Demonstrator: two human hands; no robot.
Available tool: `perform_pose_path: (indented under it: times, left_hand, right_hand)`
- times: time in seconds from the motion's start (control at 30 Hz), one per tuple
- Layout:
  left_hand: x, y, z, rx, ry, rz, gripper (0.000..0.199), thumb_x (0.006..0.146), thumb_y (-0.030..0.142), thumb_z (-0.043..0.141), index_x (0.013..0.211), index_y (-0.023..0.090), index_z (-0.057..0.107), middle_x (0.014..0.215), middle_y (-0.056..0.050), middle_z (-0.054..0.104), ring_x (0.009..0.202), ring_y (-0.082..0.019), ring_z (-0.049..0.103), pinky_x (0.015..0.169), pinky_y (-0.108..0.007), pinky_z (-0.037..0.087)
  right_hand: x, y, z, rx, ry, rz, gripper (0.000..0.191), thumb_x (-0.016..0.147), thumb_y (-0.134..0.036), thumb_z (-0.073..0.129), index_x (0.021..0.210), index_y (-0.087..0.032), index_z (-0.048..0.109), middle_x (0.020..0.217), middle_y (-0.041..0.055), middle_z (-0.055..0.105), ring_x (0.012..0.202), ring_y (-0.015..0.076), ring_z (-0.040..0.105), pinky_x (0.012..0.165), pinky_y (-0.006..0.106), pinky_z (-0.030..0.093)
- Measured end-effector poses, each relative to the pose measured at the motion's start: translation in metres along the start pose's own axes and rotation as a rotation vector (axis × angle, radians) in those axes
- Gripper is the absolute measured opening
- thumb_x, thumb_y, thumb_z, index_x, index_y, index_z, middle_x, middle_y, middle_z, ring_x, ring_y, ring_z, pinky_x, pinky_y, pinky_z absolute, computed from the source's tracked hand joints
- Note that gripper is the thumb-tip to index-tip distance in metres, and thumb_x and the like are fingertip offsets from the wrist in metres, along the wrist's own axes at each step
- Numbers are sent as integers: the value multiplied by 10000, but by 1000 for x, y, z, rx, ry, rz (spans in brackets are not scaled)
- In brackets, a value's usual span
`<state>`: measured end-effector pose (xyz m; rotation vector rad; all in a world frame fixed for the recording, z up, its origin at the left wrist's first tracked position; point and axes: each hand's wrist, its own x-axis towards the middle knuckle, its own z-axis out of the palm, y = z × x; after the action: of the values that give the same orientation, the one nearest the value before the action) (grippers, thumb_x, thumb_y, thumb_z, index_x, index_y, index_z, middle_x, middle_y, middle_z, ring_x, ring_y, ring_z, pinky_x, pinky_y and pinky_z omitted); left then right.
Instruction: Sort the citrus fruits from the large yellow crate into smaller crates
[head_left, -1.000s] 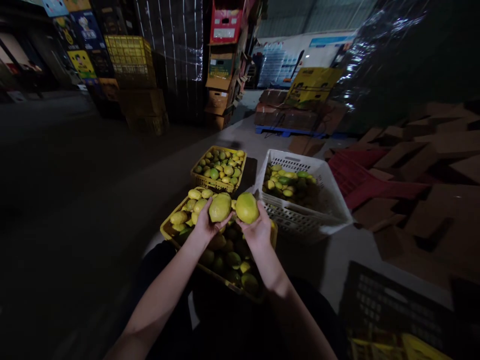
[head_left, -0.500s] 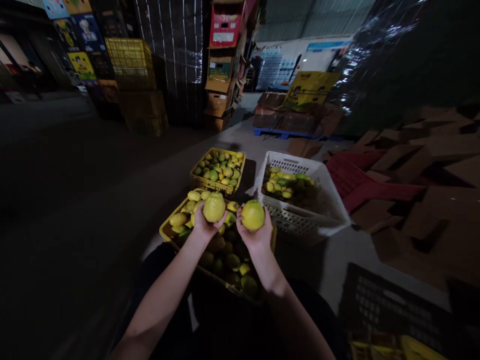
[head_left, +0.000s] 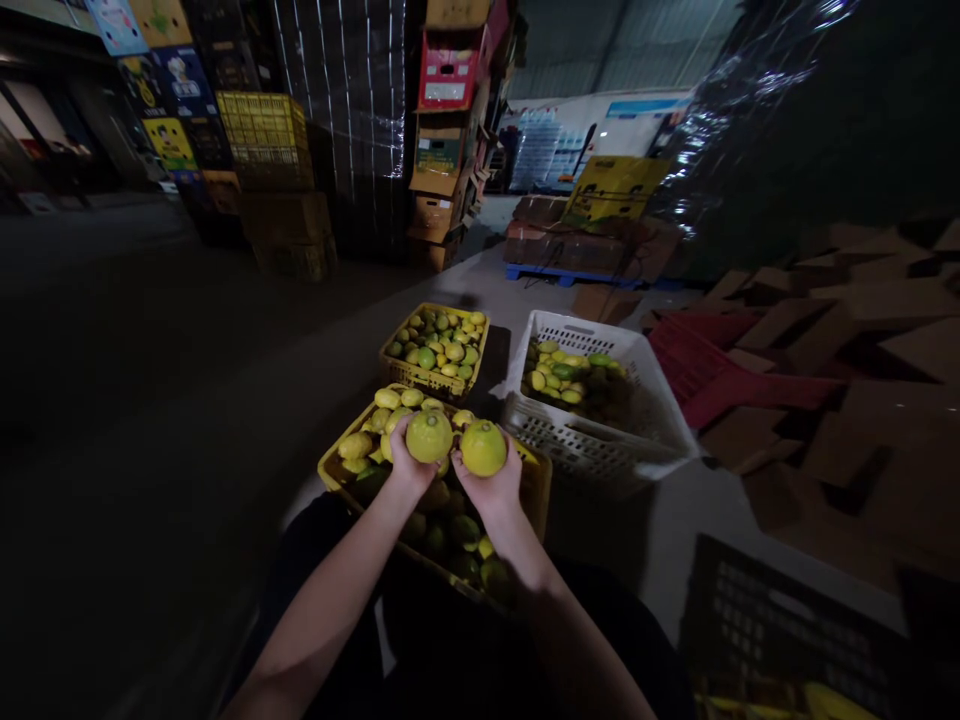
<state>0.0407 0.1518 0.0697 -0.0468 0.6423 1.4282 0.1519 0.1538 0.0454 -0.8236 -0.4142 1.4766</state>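
My left hand [head_left: 409, 470] is closed round a large yellow-green fruit [head_left: 429, 436]. Another such fruit [head_left: 483, 447] rests in the fingers of my right hand [head_left: 499, 488]. The two fruits are close together, over a yellow crate [head_left: 330, 468] of yellow and green fruits. My forearms and hands hide part of that crate. Just behind it is a smaller-looking yellow crate [head_left: 397, 372] full of similar fruits. To the right, a white crate [head_left: 660, 400] holds yellow and green fruits in its left part and stands on another white crate.
A red crate [head_left: 720, 375] lies among cardboard pieces [head_left: 900, 430] at the right. A dark crate [head_left: 795, 610] is at the lower right. Behind are stacked boxes [head_left: 439, 155], yellow crates [head_left: 262, 125] and a blue pallet [head_left: 555, 274] bearing cartons.
My right hand has moved left with its fruit, nearer the left one. Both fruits are slightly lower in view and turned a little. The camera view has shifted slightly.
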Motion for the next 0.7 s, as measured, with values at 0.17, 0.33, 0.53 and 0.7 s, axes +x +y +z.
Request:
perform_pose_path:
  times: [0.17,0.33,0.53,0.7]
  left_hand:
    - [1,2,-1,79,-70,131,190,776,212,537,639,182,666,654,-27,680,620,-169,653,674,-278,538]
    - [-3,7,-8,238,-245,155,242,780,206,534,565,208,644,629,-68,664,775,-263,700,734,-344,573]
    - [-8,12,-12,292,-291,65,257,799,230,529,559,232,620,612,-74,639,862,-306,717,786,-396,604]
    - [-7,12,-9,224,-239,35,227,797,219,540,582,248,610,594,-51,643,822,-283,727,750,-373,611]
  right_hand:
    - [-4,-4,2,-46,-37,-35,312,600,-541,740,707,-272,623,718,28,686,651,218,641,430,316,489]
    - [-10,-11,3,-121,-121,-52,374,611,-596,757,605,-261,592,639,31,637,542,186,566,334,276,387]
    - [-13,-12,0,-162,-203,-17,442,646,-669,745,589,-261,586,631,41,605,537,189,545,443,362,510]
    - [-11,-9,-2,-161,-182,18,401,661,-642,722,604,-270,582,672,42,614,608,208,554,522,388,534]
